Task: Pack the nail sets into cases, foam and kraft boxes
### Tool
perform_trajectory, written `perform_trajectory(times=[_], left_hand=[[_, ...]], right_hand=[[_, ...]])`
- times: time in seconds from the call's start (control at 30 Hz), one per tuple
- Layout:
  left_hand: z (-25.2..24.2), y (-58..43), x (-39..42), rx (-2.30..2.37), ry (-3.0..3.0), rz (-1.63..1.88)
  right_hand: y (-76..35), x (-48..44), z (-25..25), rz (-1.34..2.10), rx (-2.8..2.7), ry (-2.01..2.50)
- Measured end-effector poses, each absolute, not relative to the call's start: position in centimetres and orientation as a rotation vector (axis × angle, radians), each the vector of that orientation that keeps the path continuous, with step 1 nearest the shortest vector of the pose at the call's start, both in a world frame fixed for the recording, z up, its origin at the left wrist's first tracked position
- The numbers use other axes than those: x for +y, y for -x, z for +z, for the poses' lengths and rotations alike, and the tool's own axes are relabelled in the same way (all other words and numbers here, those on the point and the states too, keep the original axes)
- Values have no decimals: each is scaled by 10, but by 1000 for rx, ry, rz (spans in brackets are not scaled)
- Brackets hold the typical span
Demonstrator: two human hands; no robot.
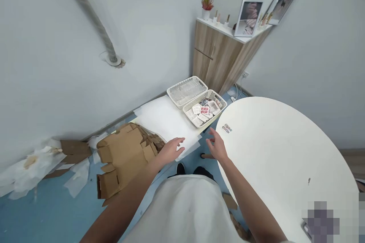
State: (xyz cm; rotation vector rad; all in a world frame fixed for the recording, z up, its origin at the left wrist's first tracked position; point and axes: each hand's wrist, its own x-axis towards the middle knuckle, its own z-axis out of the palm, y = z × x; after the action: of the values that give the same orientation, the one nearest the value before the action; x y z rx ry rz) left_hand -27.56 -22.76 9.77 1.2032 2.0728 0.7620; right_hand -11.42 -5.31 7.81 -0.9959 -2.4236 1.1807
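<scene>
White and round, one table [285, 144] fills the right side; one wood-grain cabinet [219, 47] stands in the corner. Flattened brown cardboard [125, 152] lies left of smooth white sheets [165, 115], too closely layered to count. Two white plastic baskets with pierced walls sit side by side at the sheets' far end: the far basket [182, 83] holds clear flat packs, the near basket [213, 94] a jumble of pale packets, with one pink card [204, 110] on top. Two hands, fingers loosely parted, grip nothing: left hand [172, 150] over the sheets' near edge, right hand [218, 145] beside the table's rim. Small shiny pieces [227, 128] lie in two rows on the table.
</scene>
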Motion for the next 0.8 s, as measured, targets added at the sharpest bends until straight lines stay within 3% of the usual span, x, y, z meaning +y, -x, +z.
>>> perform_trajectory(times=[0.37, 0.67, 0.8], left_hand=[[100, 320, -208, 2047, -1160, 843], [88, 371, -177, 2087, -874, 871], [77, 396, -144, 1982, -618, 1059]], right_hand=[[171, -47, 88, 1087, -2748, 772], [261, 5, 62, 1093, -2802, 533], [303, 36, 52, 1056, -2839, 503]])
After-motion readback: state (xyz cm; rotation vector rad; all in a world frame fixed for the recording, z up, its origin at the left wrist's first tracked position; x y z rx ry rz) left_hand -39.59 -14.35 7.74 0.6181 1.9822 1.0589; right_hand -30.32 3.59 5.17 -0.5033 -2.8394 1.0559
